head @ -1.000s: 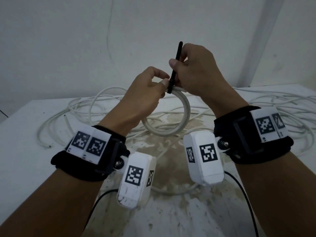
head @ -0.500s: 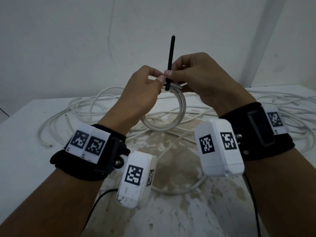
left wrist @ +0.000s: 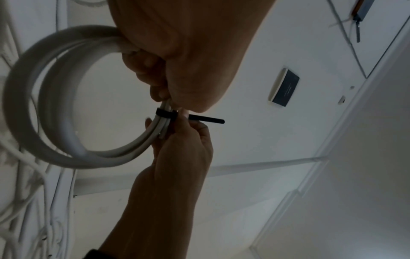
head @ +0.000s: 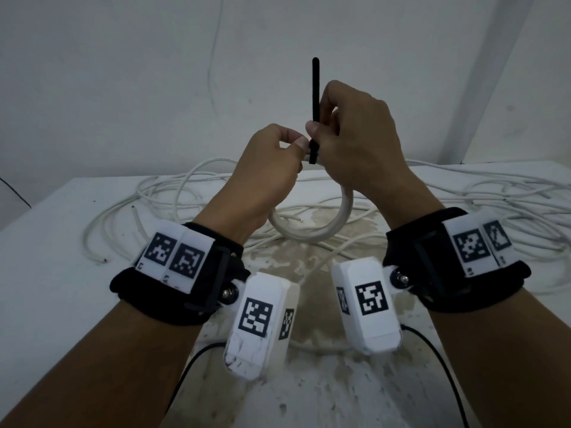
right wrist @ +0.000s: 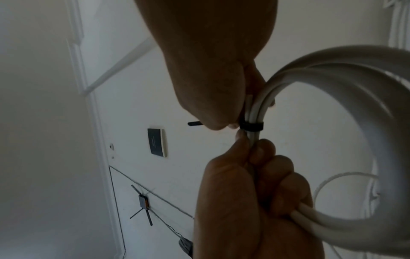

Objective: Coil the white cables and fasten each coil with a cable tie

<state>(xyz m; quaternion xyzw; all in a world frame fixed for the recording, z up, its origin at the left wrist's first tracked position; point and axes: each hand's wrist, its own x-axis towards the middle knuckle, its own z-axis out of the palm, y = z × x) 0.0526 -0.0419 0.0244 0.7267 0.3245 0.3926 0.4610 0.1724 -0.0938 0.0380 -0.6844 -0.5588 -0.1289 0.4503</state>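
Observation:
A small coil of white cable (head: 342,218) hangs in the air between both hands, above the table. My left hand (head: 300,147) grips the coil's top, fingers curled round the strands (right wrist: 255,184). A black cable tie (head: 315,94) is looped round the strands beside it, and its band (right wrist: 251,126) sits snug on them (left wrist: 165,113). My right hand (head: 318,125) pinches the tie's tail between thumb and forefinger, just above the band. The tail (left wrist: 206,119) stands straight up past the fingers. The tie's head is hidden by the fingertips.
Loose white cables (head: 173,193) sprawl over the white table (head: 46,273) behind and to the right (head: 500,193), some running under the coil. The table's middle is stained. A white wall stands close behind. Black camera leads (head: 445,362) trail from both wrists.
My right hand dropped to the coil, then rose again along the tie's tail. More of the tail now stands upright above the fingers. The left hand kept its hold.

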